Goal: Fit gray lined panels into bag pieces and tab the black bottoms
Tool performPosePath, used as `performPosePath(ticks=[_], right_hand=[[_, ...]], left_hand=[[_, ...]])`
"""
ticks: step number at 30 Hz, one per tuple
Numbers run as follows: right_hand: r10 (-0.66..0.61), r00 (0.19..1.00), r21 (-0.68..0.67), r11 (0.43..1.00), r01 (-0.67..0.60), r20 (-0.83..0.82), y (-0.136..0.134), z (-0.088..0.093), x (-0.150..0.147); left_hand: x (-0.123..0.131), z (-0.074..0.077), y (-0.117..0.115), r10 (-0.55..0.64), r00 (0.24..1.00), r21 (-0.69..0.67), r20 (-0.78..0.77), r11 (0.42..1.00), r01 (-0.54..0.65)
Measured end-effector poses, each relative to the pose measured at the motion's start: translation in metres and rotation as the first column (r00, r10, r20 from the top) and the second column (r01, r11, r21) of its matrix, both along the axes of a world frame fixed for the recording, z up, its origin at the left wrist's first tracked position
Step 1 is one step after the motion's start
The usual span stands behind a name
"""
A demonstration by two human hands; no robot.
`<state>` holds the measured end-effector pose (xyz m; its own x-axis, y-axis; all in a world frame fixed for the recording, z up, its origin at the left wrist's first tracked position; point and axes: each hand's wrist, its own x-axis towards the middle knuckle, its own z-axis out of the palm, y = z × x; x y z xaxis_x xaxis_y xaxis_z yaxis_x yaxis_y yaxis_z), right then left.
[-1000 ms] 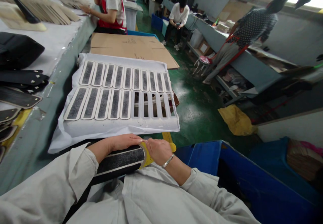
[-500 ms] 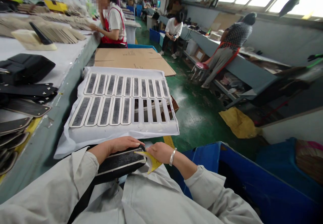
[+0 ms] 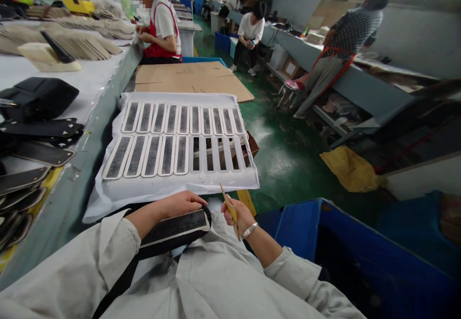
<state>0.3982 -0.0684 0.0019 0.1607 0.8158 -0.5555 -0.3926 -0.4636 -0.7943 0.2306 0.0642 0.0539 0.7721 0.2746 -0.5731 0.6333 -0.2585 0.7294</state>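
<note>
Green floor runs between the right edge of the white cloth-covered rack and the blue bin. Below the rack's near edge slants the black block, the left hand laid along its far edge, whether gripping I cannot tell. Across a narrow gap from the block's right end, the right hand pinches the thin yellow piece, tip leaning toward the rack's near edge.
</note>
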Motion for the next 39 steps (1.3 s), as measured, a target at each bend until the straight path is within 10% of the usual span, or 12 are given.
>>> performPosePath(ticks=[5, 11, 16, 22, 31, 39], right_hand=[[-0.130, 0.947, -0.146, 0.985, 0.090, -0.295, -0.023, 0.003, -0.011], [0.232, 0.902, 0.021, 0.970, -0.242, -0.364, -0.075, -0.002, 0.001], [0.639, 0.769, -0.001, 0.769, -0.639, 0.020, -0.076, 0.001, 0.024], [0.787, 0.334, -0.190, 0.488, -0.852, 0.519, -0.034, 0.034, 0.036], [0.931, 0.125, -0.324, 0.241, -0.915, 0.342, 0.006, 0.051, 0.039], [0.910, -0.010, -0.378, 0.163, -0.911, 0.415, 0.019, 0.059, 0.041]], left_hand=[[0.006, 0.003, -0.028, 0.030, 0.999, 0.313, 0.017, 0.949, -0.033], [-0.014, 0.010, -0.044, -0.007, 0.998, 0.351, 0.064, 0.936, -0.015], [-0.022, 0.000, -0.059, -0.100, 0.994, 0.557, 0.052, 0.829, 0.055], [-0.022, -0.016, -0.067, -0.116, 0.984, 0.658, 0.137, 0.753, -0.003], [-0.026, -0.017, -0.062, -0.116, 0.978, 0.637, 0.175, 0.770, -0.023], [-0.026, -0.023, -0.070, -0.072, 0.983, 0.709, 0.172, 0.702, -0.073]])
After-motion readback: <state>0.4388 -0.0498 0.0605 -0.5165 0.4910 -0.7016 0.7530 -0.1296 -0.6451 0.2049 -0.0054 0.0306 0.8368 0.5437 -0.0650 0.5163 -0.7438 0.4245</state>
